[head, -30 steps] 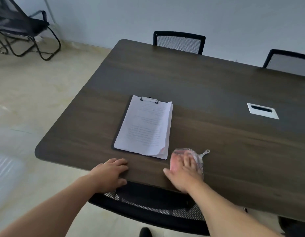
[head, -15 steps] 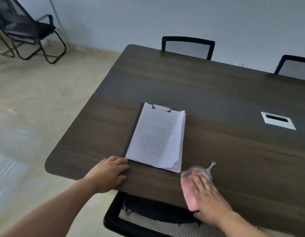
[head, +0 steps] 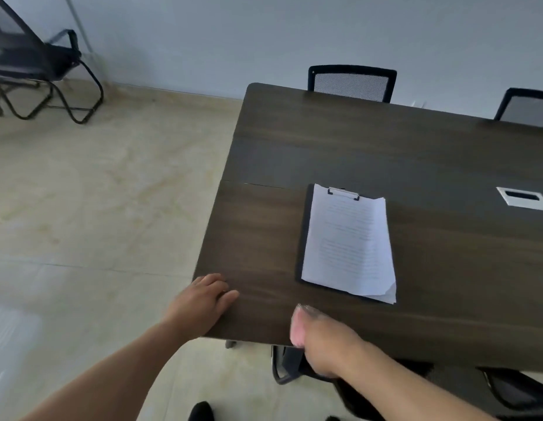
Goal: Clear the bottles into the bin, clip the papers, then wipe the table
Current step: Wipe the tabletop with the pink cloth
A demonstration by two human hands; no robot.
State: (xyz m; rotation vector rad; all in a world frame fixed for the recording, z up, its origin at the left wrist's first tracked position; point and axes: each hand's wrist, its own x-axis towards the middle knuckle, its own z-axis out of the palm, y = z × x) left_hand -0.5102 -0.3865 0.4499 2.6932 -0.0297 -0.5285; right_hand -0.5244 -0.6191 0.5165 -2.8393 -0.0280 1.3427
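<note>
A stack of white papers [head: 349, 241] lies clipped on a black clipboard [head: 303, 238] on the dark wooden table [head: 294, 141]. My right hand [head: 322, 341] presses a pink cloth [head: 297, 328] on the table's near edge, below the clipboard; only the cloth's left side shows under the fingers. My left hand [head: 203, 302] rests flat on the table's near left corner, fingers slightly spread, holding nothing. No bottles or bin are in view.
Black mesh chairs stand at the far side [head: 352, 83], far right [head: 525, 106] and under the near edge [head: 294, 366]. Another chair [head: 30, 65] stands on the beige floor at upper left. A white cable port [head: 524, 199] sits in the table at right.
My right hand has slid the pink cloth leftward along the near edge, from below the papers' right corner to left of them. The view has shifted left. My left hand stays on the corner.
</note>
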